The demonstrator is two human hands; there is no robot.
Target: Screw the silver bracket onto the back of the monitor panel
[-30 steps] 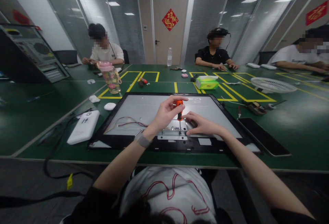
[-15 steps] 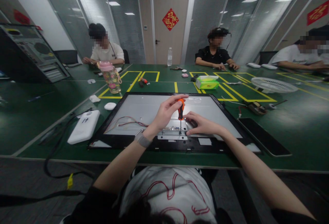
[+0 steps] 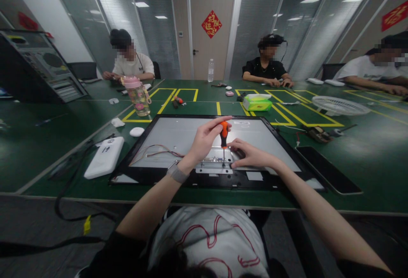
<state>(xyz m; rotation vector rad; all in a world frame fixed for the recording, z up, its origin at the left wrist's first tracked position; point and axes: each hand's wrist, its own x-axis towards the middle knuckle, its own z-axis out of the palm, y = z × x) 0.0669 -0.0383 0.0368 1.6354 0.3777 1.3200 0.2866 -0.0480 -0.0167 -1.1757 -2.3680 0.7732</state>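
Note:
My left hand (image 3: 205,138) is closed around the orange and black handle of a screwdriver (image 3: 224,132), which stands upright. Its shaft points down to a metal bracket (image 3: 208,170) near the front edge of a flat display panel (image 3: 188,131). My right hand (image 3: 250,154) is at the bracket's right end, thumb low and fingers curved by the screwdriver's shaft, gripping the bracket there. The screw under the tip is too small to make out. The panel lies flat with its grey metal back up and a black frame around it. Thin wires (image 3: 159,147) lie on its left part.
Left of the panel are a white power bank (image 3: 104,157), a white oval case (image 3: 137,131) and a pink-lidded bottle (image 3: 137,95). A black phone (image 3: 328,169) lies right. Behind are a green tissue pack (image 3: 256,103) and a white fan grille (image 3: 339,106). Several people sit opposite.
My left hand shifts very slightly on the screwdriver handle. The screwdriver stays upright at the same spot, and my right hand keeps its place.

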